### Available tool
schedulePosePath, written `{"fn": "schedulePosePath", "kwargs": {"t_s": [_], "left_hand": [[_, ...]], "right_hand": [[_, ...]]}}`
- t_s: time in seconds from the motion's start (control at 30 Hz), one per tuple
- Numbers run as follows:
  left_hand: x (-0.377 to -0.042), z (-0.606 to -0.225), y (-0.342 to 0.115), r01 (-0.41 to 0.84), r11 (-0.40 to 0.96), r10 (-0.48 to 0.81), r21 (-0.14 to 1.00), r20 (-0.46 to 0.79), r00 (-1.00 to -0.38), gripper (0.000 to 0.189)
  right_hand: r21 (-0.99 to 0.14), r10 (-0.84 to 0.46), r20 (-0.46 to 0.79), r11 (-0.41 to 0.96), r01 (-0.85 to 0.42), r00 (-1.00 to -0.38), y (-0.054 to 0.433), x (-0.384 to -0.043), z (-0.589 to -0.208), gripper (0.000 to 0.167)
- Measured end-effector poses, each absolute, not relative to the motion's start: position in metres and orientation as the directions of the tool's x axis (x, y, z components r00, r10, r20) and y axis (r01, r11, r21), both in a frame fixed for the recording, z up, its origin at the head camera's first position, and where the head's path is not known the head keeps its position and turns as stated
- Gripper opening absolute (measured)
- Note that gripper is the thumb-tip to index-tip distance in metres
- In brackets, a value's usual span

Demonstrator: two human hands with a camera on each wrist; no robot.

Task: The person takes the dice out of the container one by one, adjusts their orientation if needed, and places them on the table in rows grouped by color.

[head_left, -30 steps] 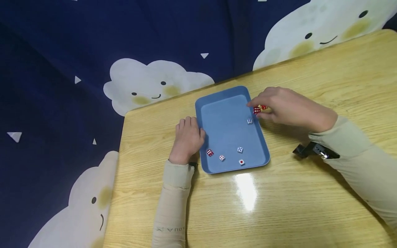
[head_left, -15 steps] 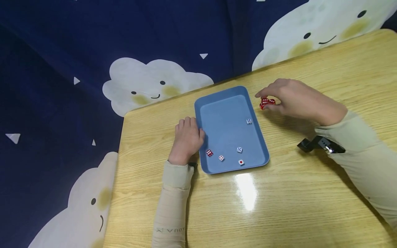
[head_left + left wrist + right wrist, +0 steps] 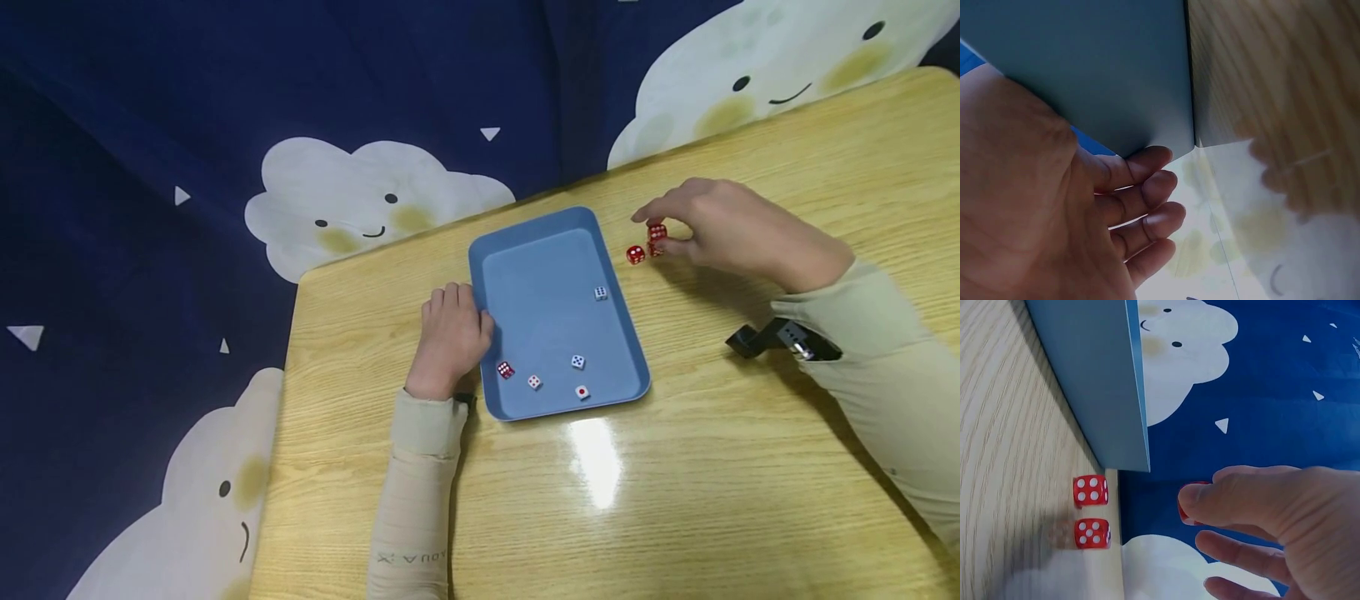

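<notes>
In the head view, my left hand (image 3: 453, 337) grips the left wall of a blue rectangular tray (image 3: 540, 225). Its thumb reaches over the rim, and the left wrist view shows the fingers (image 3: 1154, 187) bent by the outer wall. My right hand (image 3: 738, 229), right of the tray, pinches a red die (image 3: 657, 232) between thumb and forefinger; the thumb mostly hides that die in the right wrist view. Under and beside this hand, two red dice (image 3: 1091, 490) rest on the table near the tray's right wall.
Inside the tray lie a red die (image 3: 506, 369) and several white dice (image 3: 578, 362), most near its front edge. The wooden table (image 3: 675, 500) meets a dark blue curtain (image 3: 420, 75) with cloud pictures at the back and left.
My right hand has moved from the tray's right rim away to the right and back, carrying the red die. Two red dice now show more separately below it. The left hand stays put.
</notes>
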State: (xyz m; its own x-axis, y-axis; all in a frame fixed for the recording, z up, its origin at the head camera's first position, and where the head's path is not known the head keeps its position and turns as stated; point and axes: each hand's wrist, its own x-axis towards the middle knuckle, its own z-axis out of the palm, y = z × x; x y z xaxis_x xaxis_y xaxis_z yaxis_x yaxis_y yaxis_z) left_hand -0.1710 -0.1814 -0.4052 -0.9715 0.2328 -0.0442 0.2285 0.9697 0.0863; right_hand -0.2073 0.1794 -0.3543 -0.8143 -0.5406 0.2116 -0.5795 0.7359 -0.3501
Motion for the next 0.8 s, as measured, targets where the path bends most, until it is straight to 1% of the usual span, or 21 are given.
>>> {"fn": "schedulePosePath", "kwargs": {"t_s": [0.8], "left_hand": [[-0.170,-0.405,-0.181,0.235,0.968,0.239,0.094,-0.040,-0.970,0.030]], "right_hand": [[-0.327,-0.533,0.134,0.772,-0.545,-0.835,0.197,-0.220,-0.370,0.043]]}}
